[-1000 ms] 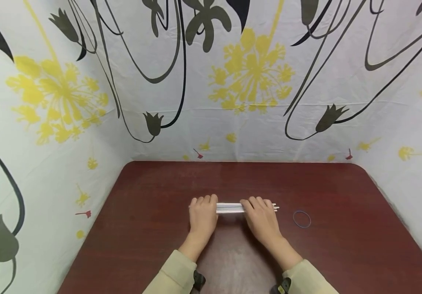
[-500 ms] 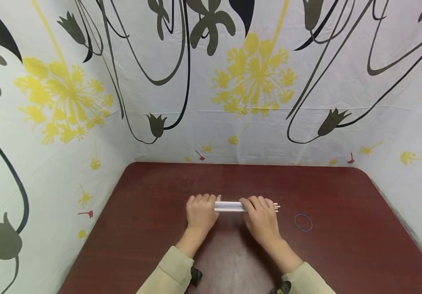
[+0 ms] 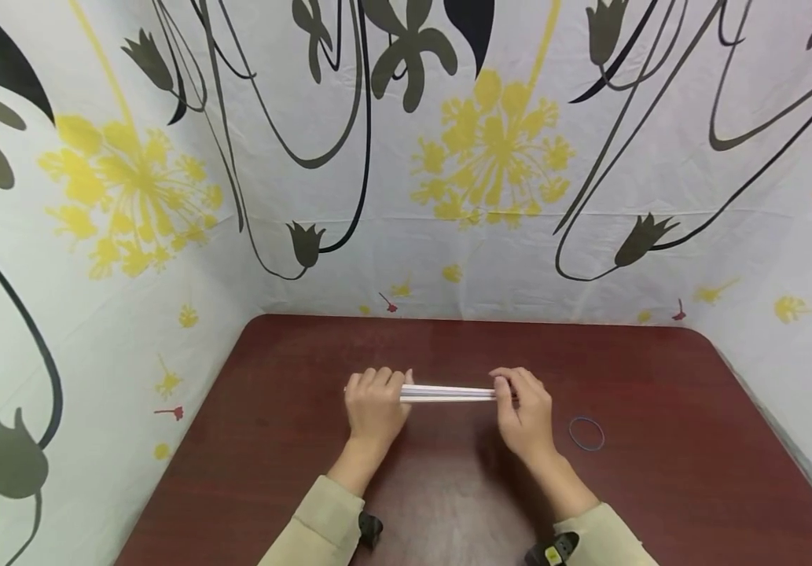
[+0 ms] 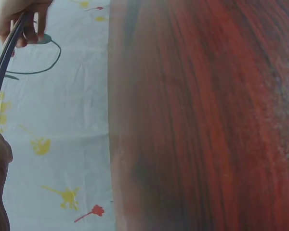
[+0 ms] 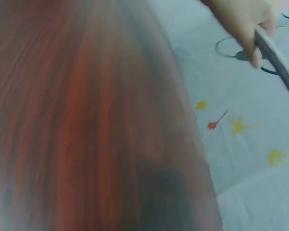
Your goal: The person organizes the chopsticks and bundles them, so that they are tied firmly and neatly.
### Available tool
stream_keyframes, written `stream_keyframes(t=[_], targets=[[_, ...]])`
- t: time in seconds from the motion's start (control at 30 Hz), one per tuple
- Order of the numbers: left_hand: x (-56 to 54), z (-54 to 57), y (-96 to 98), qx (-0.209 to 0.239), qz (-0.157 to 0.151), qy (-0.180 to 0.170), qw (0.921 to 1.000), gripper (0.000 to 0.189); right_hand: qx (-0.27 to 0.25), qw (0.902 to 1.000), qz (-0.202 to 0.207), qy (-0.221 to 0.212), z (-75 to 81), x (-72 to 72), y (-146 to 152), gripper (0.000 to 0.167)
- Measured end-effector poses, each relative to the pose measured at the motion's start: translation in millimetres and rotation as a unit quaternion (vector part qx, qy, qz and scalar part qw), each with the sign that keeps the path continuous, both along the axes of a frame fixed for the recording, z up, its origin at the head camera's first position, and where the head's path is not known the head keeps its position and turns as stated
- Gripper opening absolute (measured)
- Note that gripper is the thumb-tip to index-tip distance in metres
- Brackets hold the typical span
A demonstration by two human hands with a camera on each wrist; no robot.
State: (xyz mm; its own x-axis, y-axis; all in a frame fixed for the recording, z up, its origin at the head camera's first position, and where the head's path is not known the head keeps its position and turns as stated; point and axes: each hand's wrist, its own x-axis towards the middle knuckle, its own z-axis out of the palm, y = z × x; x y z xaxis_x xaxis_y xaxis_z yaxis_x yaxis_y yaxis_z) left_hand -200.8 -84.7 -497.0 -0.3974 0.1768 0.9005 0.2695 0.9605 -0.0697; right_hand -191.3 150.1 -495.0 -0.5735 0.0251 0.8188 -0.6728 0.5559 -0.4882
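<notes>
A bundle of slim white sticks is held level above the brown table in the head view. My left hand grips its left part, fingers wrapped over the top. At the right end, my right hand pinches the bundle between thumb and fingers, with the tips hidden by the hand. The left wrist view shows the sticks as dark strips running up to the right hand. In the right wrist view, the left hand holds the far end.
To the right of the right hand, a thin bluish ring, like a rubber band, lies on the table. White cloth with flower prints hangs behind the table's back edge and along both sides.
My right hand has slid rightward along the sticks to their end and gone from a full grip to a pinch, baring more of the bundle. My left hand has shifted slightly left.
</notes>
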Motion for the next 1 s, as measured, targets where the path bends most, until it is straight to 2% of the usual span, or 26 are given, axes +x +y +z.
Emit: stream_keyframes(t=[0.07, 0.13, 0.27, 0.37, 0.47, 0.6, 0.67, 0.83, 1.0], targets=[[1.3, 2.2, 1.2, 0.0, -0.003, 0.001, 1.0, 0.04, -0.051, 0.9982, 0.022, -0.023, 2.8, 0.7, -1, 0.021], [2.5, 4.2, 3.2, 0.001, -0.004, 0.002, 1.0, 0.039, -0.083, 0.9957, 0.027, -0.032, 7.6, 3.7, -5, 0.022], [4.8, 9.4, 5.7, 0.0, -0.01, 0.023, 0.9997, 0.04, -0.104, 0.9942, 0.021, -0.018, 30.4, 14.4, -13, 0.017], [6.4, 15.2, 5.2, -0.007, -0.022, 0.041, 0.9989, 0.039, -0.126, 0.9916, 0.016, -0.023, 44.3, 16.4, -12, 0.016], [7.6, 22.0, 3.6, -0.008, -0.029, 0.036, 0.9989, 0.036, -0.15, 0.9873, 0.036, -0.04, 41.2, 10.4, -9, 0.02], [7.8, 26.6, -0.5, 0.004, -0.014, -0.002, 0.9999, 0.035, -0.156, 0.9786, 0.115, -0.07, 33.9, 8.1, -10, 0.021], [7.7, 26.7, -2.2, 0.007, -0.01, -0.01, 0.9999, 0.037, -0.146, 0.9771, 0.131, -0.082, 32.0, 8.9, -11, 0.02], [7.0, 28.0, -0.6, -0.007, -0.022, 0.028, 0.9993, 0.041, -0.12, 0.9818, 0.114, -0.094, 34.1, 10.0, -8, 0.024], [6.1, 32.4, 2.7, -0.01, -0.018, 0.041, 0.9989, 0.044, -0.134, 0.9787, 0.141, -0.065, 40.9, 7.9, 0, 0.029]])
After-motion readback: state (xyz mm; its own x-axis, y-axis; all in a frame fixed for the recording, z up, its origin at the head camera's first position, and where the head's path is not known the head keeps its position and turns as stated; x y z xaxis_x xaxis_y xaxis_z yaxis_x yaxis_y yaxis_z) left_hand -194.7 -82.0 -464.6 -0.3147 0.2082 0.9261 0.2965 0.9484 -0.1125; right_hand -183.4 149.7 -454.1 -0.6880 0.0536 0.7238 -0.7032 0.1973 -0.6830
